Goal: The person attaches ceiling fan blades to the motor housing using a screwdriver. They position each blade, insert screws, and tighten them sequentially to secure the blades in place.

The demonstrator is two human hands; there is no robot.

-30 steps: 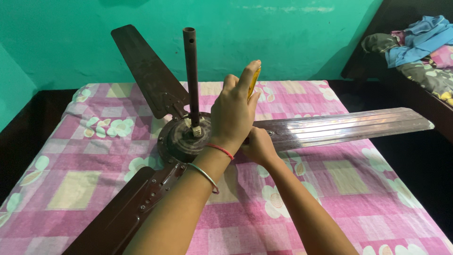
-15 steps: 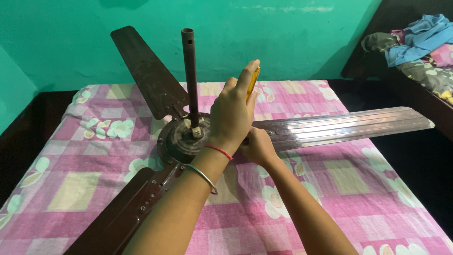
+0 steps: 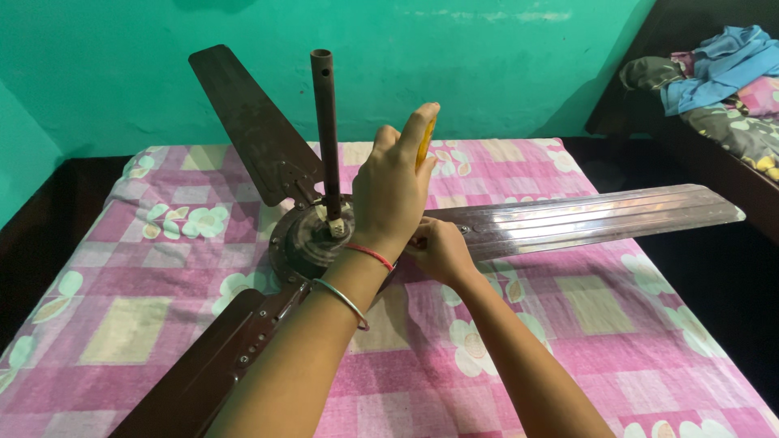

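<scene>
Upright rod [image 3: 327,130], blades [image 3: 584,219] flank hands [image 3: 393,195].

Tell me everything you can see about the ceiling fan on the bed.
The ceiling fan lies on a pink checked floral bedsheet, its dark brown downrod pointing straight up from the round dark motor housing. Three long blades show: two dull brown, one glossy and reflective stretching right. It looks like worn metal. The left hand, holding a yellow-handled tool, covers the hub beside the rod; the right hand rests at the shiny blade's root.
</scene>
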